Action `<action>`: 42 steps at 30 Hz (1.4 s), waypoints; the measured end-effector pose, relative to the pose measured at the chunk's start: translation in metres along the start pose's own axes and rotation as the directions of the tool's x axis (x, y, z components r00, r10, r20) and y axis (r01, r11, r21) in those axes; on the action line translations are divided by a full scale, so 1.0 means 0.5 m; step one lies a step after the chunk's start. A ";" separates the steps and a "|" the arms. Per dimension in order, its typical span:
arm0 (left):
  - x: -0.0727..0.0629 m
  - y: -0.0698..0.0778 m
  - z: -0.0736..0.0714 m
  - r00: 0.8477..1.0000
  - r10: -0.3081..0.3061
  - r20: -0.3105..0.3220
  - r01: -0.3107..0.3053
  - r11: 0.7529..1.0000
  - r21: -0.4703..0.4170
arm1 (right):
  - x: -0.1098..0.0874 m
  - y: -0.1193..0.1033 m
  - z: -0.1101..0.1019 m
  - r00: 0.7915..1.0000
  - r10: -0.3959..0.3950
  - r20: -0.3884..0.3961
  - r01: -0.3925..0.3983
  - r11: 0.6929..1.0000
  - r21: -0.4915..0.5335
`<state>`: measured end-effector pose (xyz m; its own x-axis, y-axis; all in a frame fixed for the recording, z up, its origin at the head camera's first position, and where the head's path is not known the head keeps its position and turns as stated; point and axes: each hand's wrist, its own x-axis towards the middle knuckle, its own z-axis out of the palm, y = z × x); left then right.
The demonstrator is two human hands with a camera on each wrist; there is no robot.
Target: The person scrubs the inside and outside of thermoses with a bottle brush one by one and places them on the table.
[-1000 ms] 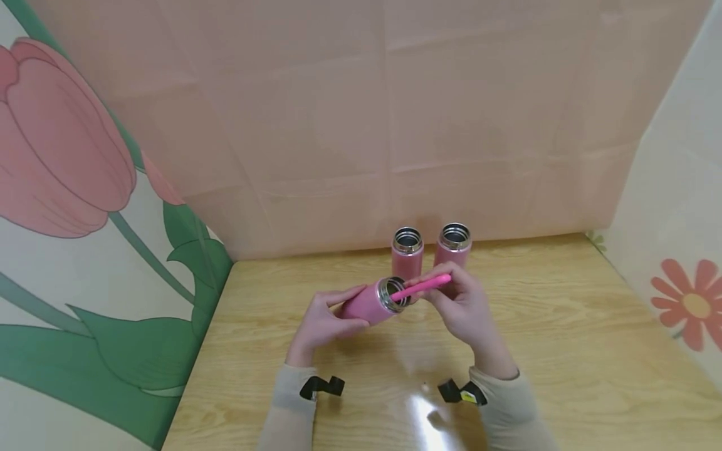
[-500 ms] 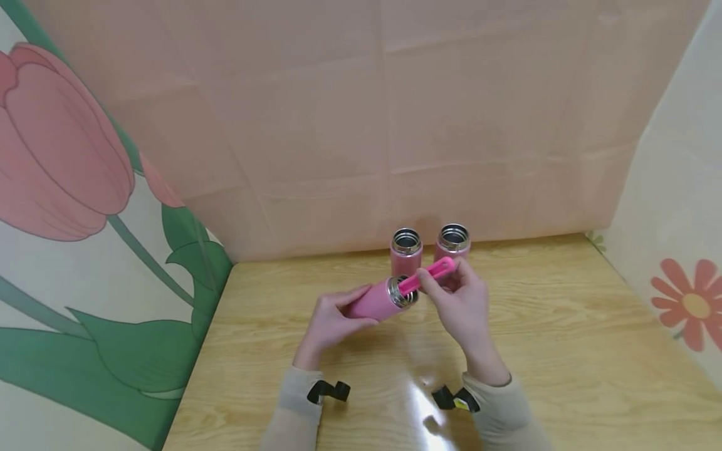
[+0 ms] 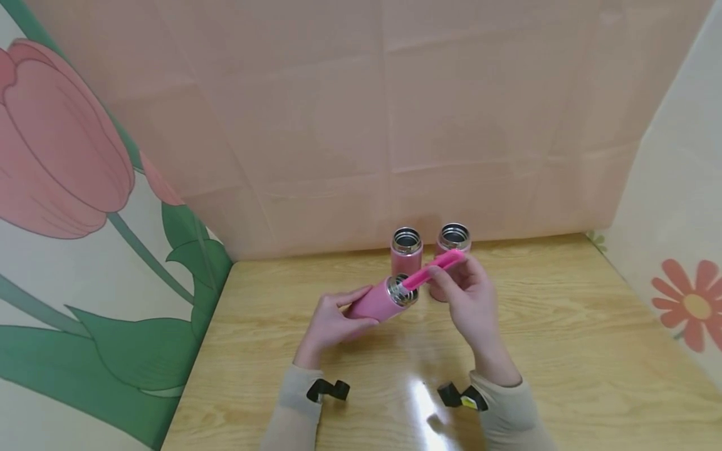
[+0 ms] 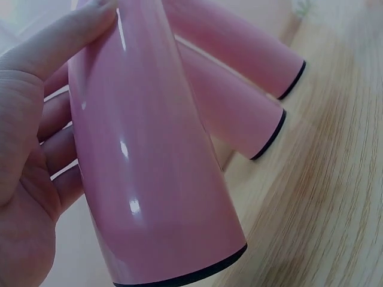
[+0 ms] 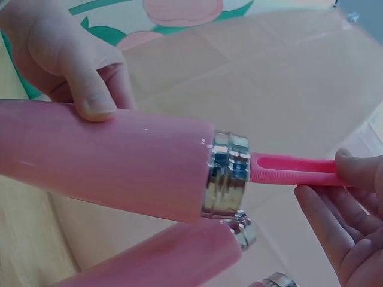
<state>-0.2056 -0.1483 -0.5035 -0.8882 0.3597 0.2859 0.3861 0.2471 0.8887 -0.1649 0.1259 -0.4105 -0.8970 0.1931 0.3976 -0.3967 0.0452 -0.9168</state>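
Note:
My left hand [image 3: 331,321] grips a pink metal bottle [image 3: 373,304] round its body, thumb on the near side. The bottle is tilted, its lidless steel mouth facing right and upward. In the right wrist view, a bright pink slotted handle [image 5: 287,170], like that of a bottle brush, sticks straight out of the mouth; its other end is hidden inside. My right hand [image 3: 472,302] pinches the handle near its outer end between thumb and fingers. The left wrist view shows the held bottle's dark base rim close in front of two other bottles.
Two matching pink bottles, one on the left [image 3: 406,263] and one on the right [image 3: 454,238], stand upright and lidless on the wooden table [image 3: 271,294] behind my hands. A pink cloth backdrop [image 3: 316,138] hangs behind. Flower-printed panels flank the table.
My right hand has moved up and right, drawing the pink handle somewhat farther out of the bottle. The held bottle has shifted slightly right. Both standing bottles have stayed put.

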 end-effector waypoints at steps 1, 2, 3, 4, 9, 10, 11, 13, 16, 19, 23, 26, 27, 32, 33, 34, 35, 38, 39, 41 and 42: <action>0.000 0.000 -0.001 1.000 -0.008 0.003 0.008 1.000 0.000 | 0.001 0.000 -0.003 1.000 -0.010 -0.004 0.010 1.000 0.007; 0.000 0.001 -0.001 1.000 -0.019 0.005 0.019 1.000 0.001 | 0.003 -0.001 -0.007 1.000 -0.021 -0.007 0.021 1.000 0.021; -0.001 0.002 -0.002 1.000 -0.027 0.009 0.027 1.000 0.003 | 0.004 -0.002 -0.010 0.999 -0.032 -0.010 0.032 0.999 0.038; -0.001 0.003 -0.002 0.999 -0.033 0.012 0.033 0.999 0.000 | 0.006 -0.003 -0.014 0.999 -0.037 -0.013 0.038 0.998 0.059; -0.003 0.007 -0.005 0.998 -0.044 0.036 0.045 0.999 -0.021 | 0.013 -0.008 -0.040 0.999 -0.040 -0.033 0.045 0.980 0.193; -0.004 0.007 -0.005 0.998 -0.045 0.040 0.046 0.999 -0.025 | 0.015 -0.009 -0.046 0.998 -0.043 -0.040 0.050 0.977 0.208; -0.004 0.007 -0.005 0.998 -0.046 0.043 0.047 0.999 -0.027 | 0.016 -0.011 -0.052 0.998 -0.050 -0.047 0.059 0.975 0.216; -0.004 0.006 -0.006 0.998 -0.042 0.048 0.043 0.999 -0.027 | 0.018 -0.014 -0.063 0.997 -0.057 -0.050 0.067 0.969 0.239; -0.005 0.006 -0.007 0.998 -0.038 0.055 0.039 0.999 -0.029 | 0.019 -0.016 -0.074 0.997 -0.074 -0.037 0.081 0.968 0.237; -0.007 0.006 -0.009 0.997 -0.026 0.066 0.029 0.999 -0.036 | 0.017 -0.016 -0.080 0.996 -0.089 -0.011 0.089 0.963 0.254; -0.008 0.006 -0.010 0.998 -0.014 0.069 0.017 0.999 -0.041 | 0.015 -0.017 -0.085 0.992 -0.128 -0.012 0.125 0.944 0.306; -0.008 0.006 -0.011 0.998 -0.012 0.065 0.015 0.999 -0.050 | 0.014 -0.017 -0.089 0.984 -0.175 -0.028 0.172 0.909 0.379; -0.008 0.006 -0.011 0.998 -0.009 0.065 0.013 0.998 -0.054 | 0.014 -0.017 -0.091 0.980 -0.196 -0.032 0.192 0.891 0.411; -0.007 0.010 -0.014 0.998 0.016 0.067 -0.011 0.997 -0.072 | 0.015 -0.016 -0.100 0.947 -0.321 -0.031 0.287 0.795 0.535; -0.008 0.010 -0.015 0.998 0.020 0.066 -0.015 0.997 -0.072 | 0.015 -0.016 -0.101 0.940 -0.339 -0.031 0.301 0.786 0.539; -0.008 0.011 -0.017 0.998 0.024 0.065 -0.020 0.997 -0.071 | 0.015 -0.016 -0.102 0.934 -0.356 -0.026 0.312 0.778 0.545; -0.008 0.012 -0.018 0.998 0.027 0.063 -0.022 0.997 -0.070 | 0.016 -0.016 -0.103 0.929 -0.369 -0.022 0.319 0.770 0.552; -0.010 0.011 -0.021 0.998 0.035 0.059 -0.032 0.998 -0.057 | 0.017 -0.017 -0.106 0.917 -0.399 -0.021 0.343 0.758 0.554; -0.010 0.010 -0.022 0.998 0.039 0.057 -0.036 0.998 -0.053 | 0.017 -0.018 -0.107 0.915 -0.403 -0.025 0.348 0.754 0.557; -0.010 0.008 -0.022 0.997 0.052 0.052 -0.049 0.998 -0.046 | 0.016 -0.021 -0.109 0.915 -0.402 -0.042 0.355 0.749 0.559; -0.010 0.007 -0.022 0.997 0.060 0.049 -0.058 0.997 -0.041 | 0.015 -0.022 -0.110 0.915 -0.400 -0.051 0.358 0.750 0.556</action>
<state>-0.2026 -0.1593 -0.4976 -0.8502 0.4176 0.3207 0.4265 0.1891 0.8845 -0.1564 0.1807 -0.3995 -0.6524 0.2090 0.7285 -0.7274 -0.4422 -0.5247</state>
